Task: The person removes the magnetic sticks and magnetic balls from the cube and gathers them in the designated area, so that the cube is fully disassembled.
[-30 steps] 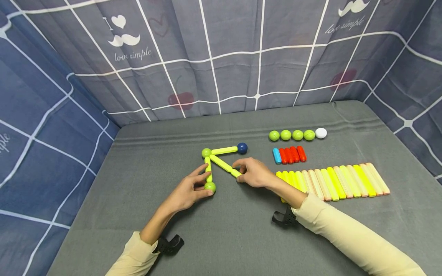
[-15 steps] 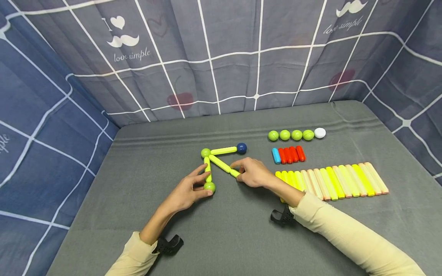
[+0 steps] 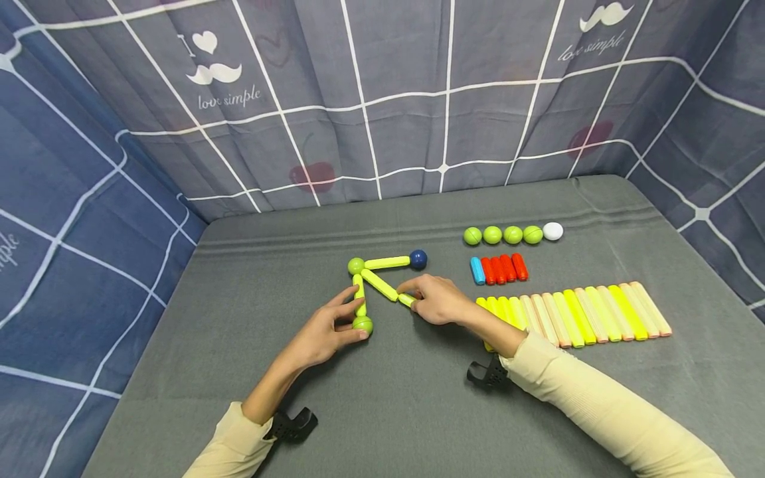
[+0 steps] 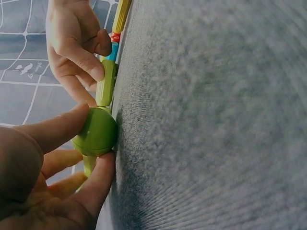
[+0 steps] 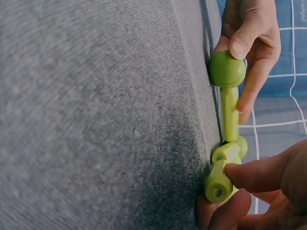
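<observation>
In the head view my left hand point(image 3: 325, 332) holds a green ball point(image 3: 362, 324) between thumb and fingers, its fingertips also against the yellow-green magnetic stick point(image 3: 359, 299) above it. That stick runs up to a second green ball point(image 3: 356, 266), from which another stick point(image 3: 387, 263) leads right to a dark blue ball point(image 3: 418, 259). A third stick point(image 3: 379, 285) slants down right from the same ball. Close to its free end, my right hand point(image 3: 439, 300) pinches a yellow-green magnetic stick point(image 3: 406, 301), whose round metal end faces the right wrist view.
Right of the hands lies a row of yellow and pale sticks point(image 3: 574, 318), partly under the right forearm. Behind it are short red sticks point(image 3: 502, 269) beside a blue one point(image 3: 477, 271). Several green balls point(image 3: 512, 235) and a white ball point(image 3: 552, 231) line up farther back.
The stick in my right hand has shifted slightly against the slanting stick, and a small break now shows between their ends. My left hand keeps its place on the green ball.
</observation>
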`<act>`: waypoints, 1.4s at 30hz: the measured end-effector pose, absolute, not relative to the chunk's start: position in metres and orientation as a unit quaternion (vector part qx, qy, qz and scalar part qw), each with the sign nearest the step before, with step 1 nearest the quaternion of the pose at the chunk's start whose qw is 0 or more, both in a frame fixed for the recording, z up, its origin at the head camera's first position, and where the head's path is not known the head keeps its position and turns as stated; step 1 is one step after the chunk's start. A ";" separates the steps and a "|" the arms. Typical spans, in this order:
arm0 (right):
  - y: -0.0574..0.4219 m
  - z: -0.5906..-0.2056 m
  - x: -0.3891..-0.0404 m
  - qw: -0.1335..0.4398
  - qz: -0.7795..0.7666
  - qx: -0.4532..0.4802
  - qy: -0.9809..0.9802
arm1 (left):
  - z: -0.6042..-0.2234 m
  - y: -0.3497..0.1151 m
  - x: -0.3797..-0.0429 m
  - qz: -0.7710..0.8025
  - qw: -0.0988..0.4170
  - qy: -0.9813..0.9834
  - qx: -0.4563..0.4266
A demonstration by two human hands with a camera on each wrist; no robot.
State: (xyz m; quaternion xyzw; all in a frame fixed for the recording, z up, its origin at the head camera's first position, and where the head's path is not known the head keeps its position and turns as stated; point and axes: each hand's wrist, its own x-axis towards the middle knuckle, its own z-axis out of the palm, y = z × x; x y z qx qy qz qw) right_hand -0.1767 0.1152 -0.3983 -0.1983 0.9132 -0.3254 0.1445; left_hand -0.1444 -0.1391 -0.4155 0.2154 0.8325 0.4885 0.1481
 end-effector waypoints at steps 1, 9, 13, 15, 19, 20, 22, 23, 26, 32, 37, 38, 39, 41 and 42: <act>0.116 -0.398 -0.177 0.143 -0.324 -0.202 0.913 | -0.416 -0.139 -0.144 0.489 0.148 0.832 0.216; 0.122 -0.398 -0.178 0.159 -0.370 -0.190 0.895 | -0.416 -0.138 -0.144 0.480 0.139 0.840 0.213; 0.128 -0.396 -0.175 0.164 -0.402 -0.182 0.882 | -0.415 -0.137 -0.142 0.474 0.137 0.844 0.208; 0.133 -0.394 -0.173 0.158 -0.416 -0.180 0.877 | -0.414 -0.137 -0.142 0.474 0.135 0.845 0.208; 0.149 -0.387 -0.172 0.145 -0.450 -0.176 0.864 | -0.415 -0.137 -0.141 0.474 0.132 0.844 0.213; 0.154 -0.385 -0.172 0.141 -0.458 -0.173 0.861 | -0.415 -0.137 -0.140 0.474 0.131 0.844 0.214; 0.165 -0.381 -0.174 0.134 -0.471 -0.164 0.856 | -0.415 -0.137 -0.140 0.474 0.130 0.844 0.216; 0.172 -0.380 -0.175 0.130 -0.477 -0.159 0.855 | -0.415 -0.137 -0.140 0.473 0.129 0.844 0.217; 0.192 -0.375 -0.176 0.114 -0.479 -0.132 0.860 | -0.415 -0.137 -0.139 0.469 0.124 0.846 0.221; 0.235 -0.371 -0.178 0.077 -0.458 -0.082 0.882 | -0.415 -0.136 -0.140 0.463 0.120 0.849 0.225; 0.266 -0.371 -0.180 0.051 -0.434 -0.066 0.897 | -0.415 -0.136 -0.139 0.465 0.119 0.850 0.218; 0.271 -0.371 -0.181 0.048 -0.429 -0.062 0.900 | -0.415 -0.136 -0.139 0.465 0.119 0.850 0.218; 0.276 -0.372 -0.182 0.045 -0.424 -0.059 0.903 | -0.415 -0.136 -0.139 0.466 0.119 0.849 0.218; 0.284 -0.374 -0.185 0.045 -0.413 -0.049 0.908 | -0.415 -0.135 -0.139 0.466 0.120 0.849 0.220; 0.288 -0.375 -0.186 0.047 -0.409 -0.045 0.910 | -0.415 -0.135 -0.139 0.466 0.121 0.848 0.221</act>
